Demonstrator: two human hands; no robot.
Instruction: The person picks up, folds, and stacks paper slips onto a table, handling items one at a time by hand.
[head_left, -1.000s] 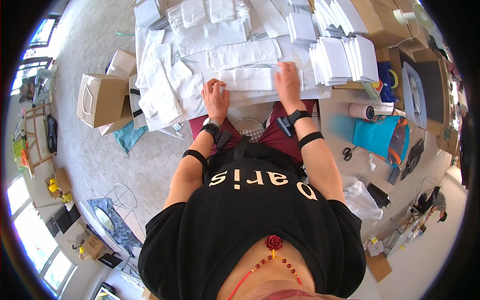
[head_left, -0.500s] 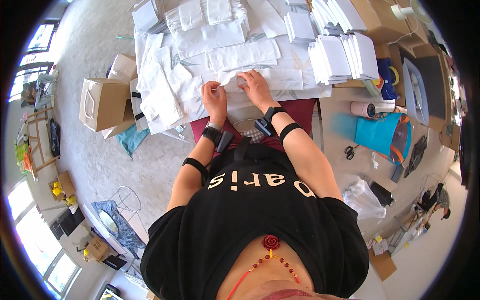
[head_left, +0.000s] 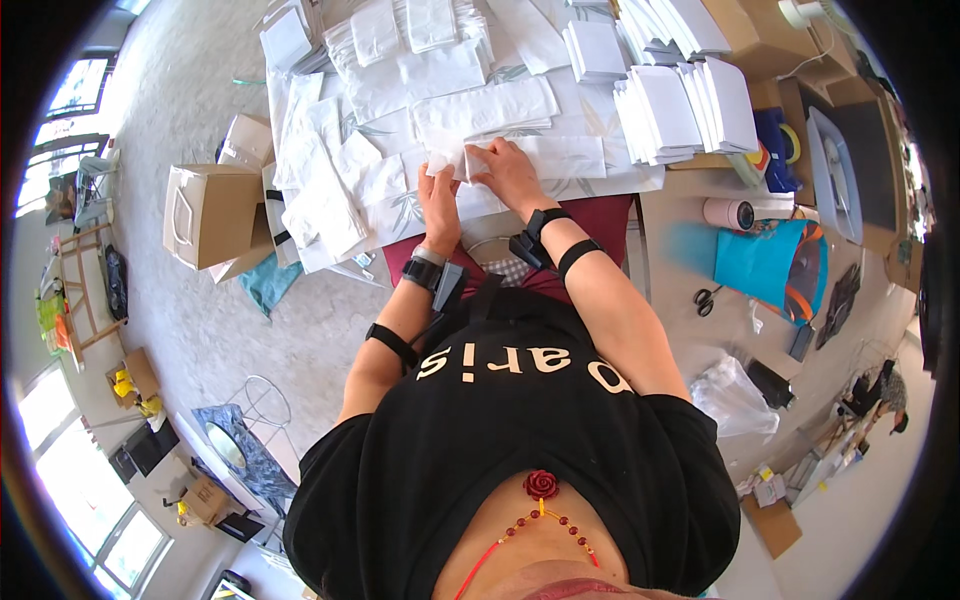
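Observation:
A long, flat white sleeve (head_left: 560,157) of thin material lies along the near edge of the table. Its left end is lifted and folded up. My left hand (head_left: 438,205) pinches this raised end between thumb and fingers, palm turned inward. On the sleeve just to the right, my right hand (head_left: 510,175) is closed, thumb and forefinger gripping it by the fold. Just beyond the hands lies a small pile of similar white sleeves (head_left: 490,105). More loose white sleeves (head_left: 325,195) are heaped on the left. Whether anything is inside the held sleeve I cannot tell.
Stacks of folded white pieces (head_left: 660,115) stand at the table's right, with more white sleeves (head_left: 405,75) at the back. Cardboard boxes (head_left: 215,215) sit to the left. On the right are a pink cylinder (head_left: 725,213), a turquoise bag (head_left: 765,265) and black scissors (head_left: 706,300).
My left hand has shifted slightly right and turned more upright, lifting the sleeve's left end. My right hand has slid a little left along the sleeve.

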